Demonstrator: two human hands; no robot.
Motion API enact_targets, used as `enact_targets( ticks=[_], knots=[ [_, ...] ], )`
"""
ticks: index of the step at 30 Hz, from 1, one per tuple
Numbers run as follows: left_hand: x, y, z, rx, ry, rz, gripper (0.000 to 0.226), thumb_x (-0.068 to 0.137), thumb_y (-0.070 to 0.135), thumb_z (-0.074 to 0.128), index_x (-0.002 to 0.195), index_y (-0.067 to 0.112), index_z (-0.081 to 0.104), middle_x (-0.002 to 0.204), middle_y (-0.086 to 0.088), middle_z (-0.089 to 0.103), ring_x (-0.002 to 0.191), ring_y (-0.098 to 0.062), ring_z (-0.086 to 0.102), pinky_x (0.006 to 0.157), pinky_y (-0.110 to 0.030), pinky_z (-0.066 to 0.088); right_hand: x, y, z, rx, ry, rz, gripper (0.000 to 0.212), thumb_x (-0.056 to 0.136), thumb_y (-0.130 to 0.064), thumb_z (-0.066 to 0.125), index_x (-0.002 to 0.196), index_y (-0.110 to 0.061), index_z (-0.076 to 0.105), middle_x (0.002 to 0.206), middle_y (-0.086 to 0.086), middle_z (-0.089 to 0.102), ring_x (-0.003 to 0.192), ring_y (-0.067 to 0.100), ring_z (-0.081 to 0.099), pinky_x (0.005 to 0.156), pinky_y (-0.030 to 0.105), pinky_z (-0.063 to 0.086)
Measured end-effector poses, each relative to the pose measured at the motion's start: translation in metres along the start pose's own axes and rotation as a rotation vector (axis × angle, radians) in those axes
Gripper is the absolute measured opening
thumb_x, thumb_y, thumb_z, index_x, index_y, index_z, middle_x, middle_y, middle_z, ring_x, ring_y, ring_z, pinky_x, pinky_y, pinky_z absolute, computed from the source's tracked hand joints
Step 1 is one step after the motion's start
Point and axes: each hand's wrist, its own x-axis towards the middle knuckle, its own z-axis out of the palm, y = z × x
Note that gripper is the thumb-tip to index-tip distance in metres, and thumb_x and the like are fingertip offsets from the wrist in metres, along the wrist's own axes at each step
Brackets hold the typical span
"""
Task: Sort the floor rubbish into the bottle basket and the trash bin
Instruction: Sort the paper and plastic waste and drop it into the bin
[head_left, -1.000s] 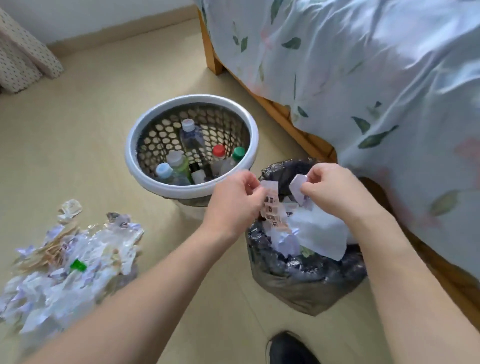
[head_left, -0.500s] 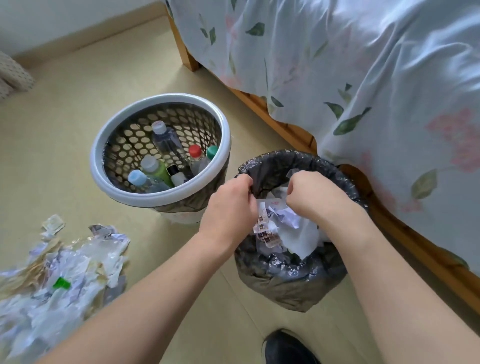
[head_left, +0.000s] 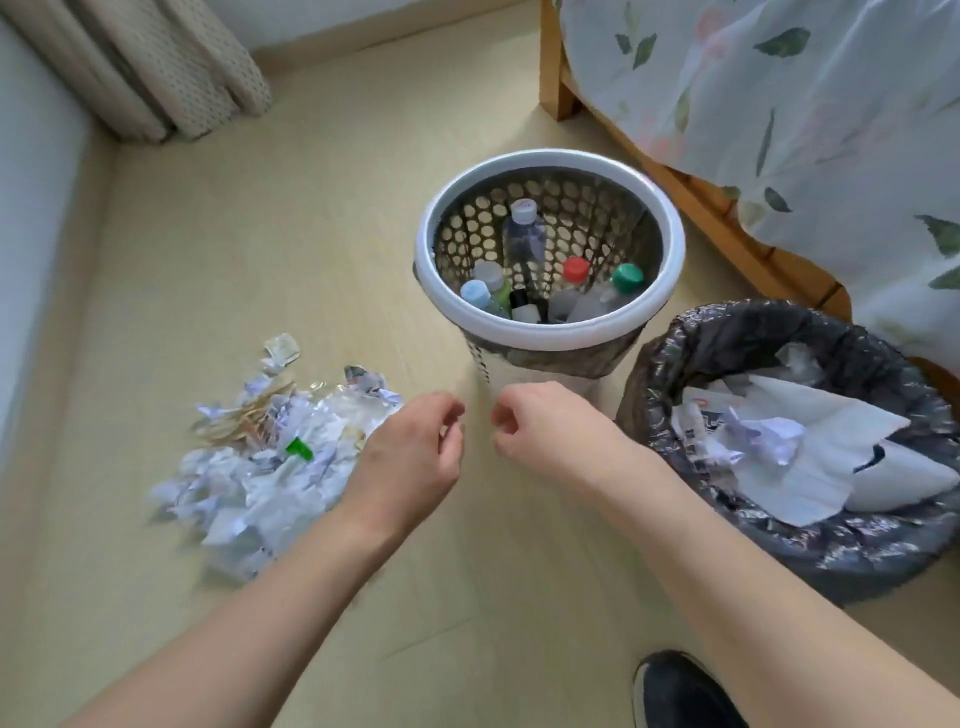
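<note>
A bed (head_left: 779, 104) with a leaf-print cover fills the far right, and a curtain (head_left: 156, 67) hangs in the far left corner over the pale floor (head_left: 260, 234). On the near right stands the trash bin (head_left: 769, 551), lined with a dark bag and holding crumpled paper and a large white sheet. Just left of it and farther off is the bottle basket (head_left: 550, 338), white-rimmed and perforated, with several capped bottles (head_left: 524, 239) standing inside. On the near left lies the rubbish pile (head_left: 270, 457): torn paper, clear wrapping, thin wooden sticks and one green cap (head_left: 298, 449).

Both hands hover over the floor between pile and basket. The left hand (head_left: 410, 457) is at the pile's right edge, fingers loosely curled, holding nothing. The right hand (head_left: 550, 426) is also loosely curled and empty.

The pile is loose and light, so a hasty scoop could scatter scraps or drop them on the way to the bin. The green cap may belong to a buried bottle, which could land in the bin by mistake. The sticks might poke fingers.
</note>
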Motion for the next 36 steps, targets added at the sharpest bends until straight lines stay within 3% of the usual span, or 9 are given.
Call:
enact_targets(
  ticks=[4, 11, 17, 22, 26, 29, 31, 34, 36],
  knots=[
    [-0.042, -0.077, -0.022, 0.002, 0.003, -0.165, 0.010, 0.094, 0.021, 0.056, 0.102, 0.022, 0.062, 0.091, 0.009, 0.063, 0.078, -0.014, 0.059, 0.073, -0.036, 0.050, 0.020, -0.044, 0.049, -0.023, -0.111, -0.090, 0.024, 0.086, -0.019, 0.050, 0.107, -0.018, 0.062, 0.109, 0.002, 0.064, 0.103, 0.023, 0.058, 0.081, 0.031, 0.048],
    [-0.116, -0.215, -0.040, -0.048, 0.013, -0.620, 0.010, 0.092, 0.019, 0.055, 0.096, 0.025, 0.062, 0.094, 0.007, 0.064, 0.077, -0.013, 0.060, 0.067, -0.029, 0.045, 0.061, -0.115, 0.134, 0.019, -0.231, -0.200, 0.027, 0.090, -0.018, 0.049, 0.115, -0.018, 0.060, 0.109, -0.001, 0.061, 0.101, 0.019, 0.057, 0.080, 0.029, 0.046],
    [-0.149, -0.274, -0.020, -0.225, 0.039, -0.872, 0.005, 0.087, 0.019, 0.060, 0.084, 0.023, 0.062, 0.084, 0.006, 0.067, 0.079, -0.020, 0.062, 0.067, -0.029, 0.045, 0.079, -0.145, 0.212, -0.070, -0.338, -0.198, 0.038, 0.089, -0.028, 0.055, 0.126, -0.016, 0.052, 0.119, 0.004, 0.058, 0.106, 0.023, 0.055, 0.085, 0.033, 0.047],
    [-0.134, -0.305, -0.008, -0.429, 0.203, -1.098, 0.040, 0.084, 0.023, 0.062, 0.123, 0.022, 0.054, 0.119, 0.002, 0.053, 0.104, -0.022, 0.056, 0.083, -0.032, 0.043, 0.074, -0.151, 0.252, -0.326, -0.329, -0.296, 0.039, 0.086, -0.026, 0.058, 0.122, -0.012, 0.050, 0.120, 0.007, 0.053, 0.114, 0.029, 0.048, 0.088, 0.037, 0.045],
    [-0.121, -0.315, -0.007, -0.534, 0.228, -1.144, 0.047, 0.079, 0.028, 0.064, 0.125, 0.022, 0.054, 0.120, 0.001, 0.057, 0.105, -0.023, 0.057, 0.089, -0.037, 0.048, 0.078, -0.151, 0.258, -0.406, -0.197, -0.396, 0.018, 0.088, -0.012, 0.050, 0.104, -0.014, 0.058, 0.108, 0.006, 0.061, 0.102, 0.031, 0.056, 0.069, 0.034, 0.038],
    [-0.118, -0.311, -0.006, -0.515, 0.237, -1.100, 0.007, 0.081, 0.023, 0.060, 0.082, 0.018, 0.055, 0.079, 0.000, 0.058, 0.072, -0.025, 0.051, 0.063, -0.032, 0.038, 0.079, -0.154, 0.254, -0.387, -0.188, -0.416, 0.016, 0.087, -0.012, 0.050, 0.095, -0.014, 0.064, 0.099, 0.006, 0.063, 0.092, 0.031, 0.059, 0.061, 0.031, 0.036],
    [-0.121, -0.308, -0.008, -0.391, 0.248, -1.071, 0.017, 0.083, 0.023, 0.057, 0.071, 0.016, 0.048, 0.065, 0.002, 0.052, 0.067, -0.028, 0.048, 0.064, -0.034, 0.036, 0.078, -0.154, 0.250, -0.391, -0.171, -0.456, 0.010, 0.085, -0.012, 0.053, 0.085, -0.014, 0.063, 0.089, 0.005, 0.062, 0.085, 0.030, 0.060, 0.057, 0.031, 0.032],
    [-0.135, -0.297, -0.023, -0.103, 0.277, -0.971, 0.018, 0.089, 0.028, 0.052, 0.077, 0.017, 0.060, 0.071, 0.002, 0.062, 0.077, -0.030, 0.057, 0.076, -0.037, 0.042, 0.072, -0.151, 0.240, -0.420, -0.095, -0.517, 0.026, 0.066, -0.008, 0.071, 0.058, -0.018, 0.049, 0.058, -0.001, 0.048, 0.055, 0.025, 0.052, 0.043, 0.026, 0.015],
    [-0.145, -0.290, -0.032, 0.077, 0.349, -0.817, 0.022, 0.093, 0.029, 0.053, 0.084, 0.021, 0.072, 0.087, -0.001, 0.070, 0.086, -0.031, 0.060, 0.083, -0.039, 0.042, 0.068, -0.151, 0.231, -0.447, -0.028, -0.531, 0.034, 0.050, -0.007, 0.080, 0.050, -0.019, 0.048, 0.049, -0.004, 0.045, 0.043, 0.021, 0.046, 0.039, 0.021, 0.017]
  ],
)
